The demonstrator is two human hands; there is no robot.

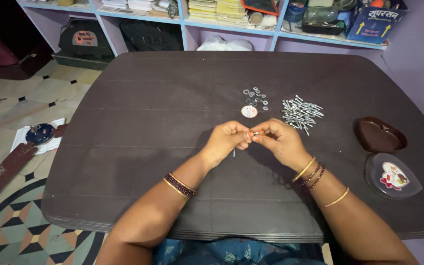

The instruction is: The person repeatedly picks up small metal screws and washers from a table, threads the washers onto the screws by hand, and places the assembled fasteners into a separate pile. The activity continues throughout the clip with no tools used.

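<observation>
My left hand (227, 141) and my right hand (279, 140) meet over the middle of the dark table (138, 113). Together they pinch a small silver bolt (254, 133) between their fingertips; a thin metal shaft sticks down below my left hand. Whether a nut sits on it is too small to tell. Behind the hands lie a pile of silver bolts (301, 113) and a scatter of small nuts and washers (254, 96). A small round white lid (249, 112) rests just past my fingers.
A dark heart-shaped box (379, 135) and its clear heart-shaped lid (392, 175) sit at the table's right edge. Shelves (231, 27) with books and bags line the back wall. Tools and a plate on paper (40, 135) lie on the tiled floor to the left.
</observation>
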